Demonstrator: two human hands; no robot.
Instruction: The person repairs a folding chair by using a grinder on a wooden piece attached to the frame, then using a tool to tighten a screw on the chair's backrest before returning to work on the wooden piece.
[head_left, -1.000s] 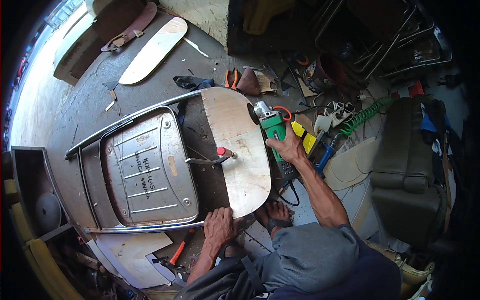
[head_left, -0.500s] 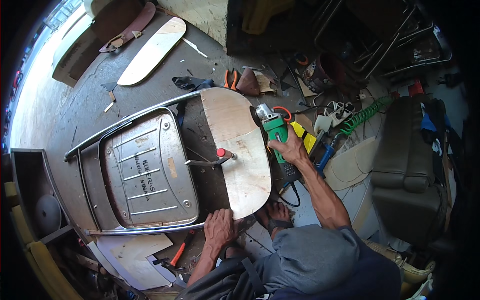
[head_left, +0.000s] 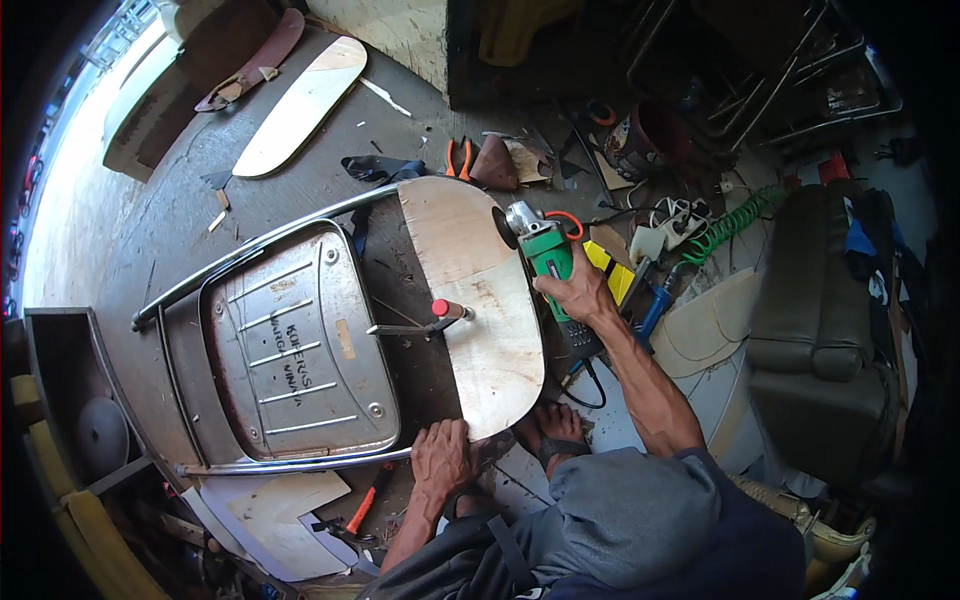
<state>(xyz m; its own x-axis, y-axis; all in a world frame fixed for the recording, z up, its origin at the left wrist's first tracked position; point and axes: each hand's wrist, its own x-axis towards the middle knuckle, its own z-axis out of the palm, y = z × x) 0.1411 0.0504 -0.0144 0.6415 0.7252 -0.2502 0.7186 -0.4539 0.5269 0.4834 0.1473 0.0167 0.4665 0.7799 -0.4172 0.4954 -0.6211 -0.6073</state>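
Observation:
My right hand (head_left: 583, 293) grips the green angle grinder (head_left: 542, 255), its disc at the right edge of the rounded plywood board (head_left: 485, 360). My left hand (head_left: 442, 455) has its fingers curled over the lower tube of the metal chair frame (head_left: 300, 466), by the plywood's lower-left corner. A red-capped clamp (head_left: 448, 308) sits on the board's inner edge. The chair's worn metal panel (head_left: 300, 340) lies left of the board within the frame. My feet in sandals show between my hands.
A plywood cutout (head_left: 300, 110) lies at upper left. Orange pliers (head_left: 459, 155), a green coiled hose (head_left: 725, 235), white power cables and scraps clutter the right floor. An olive cushion (head_left: 820, 320) stands right, metal frames upper right, a hammer (head_left: 368, 498) below the chair.
My hands and the grinder hold nearly the same places on the work. The whole view has shifted very slightly.

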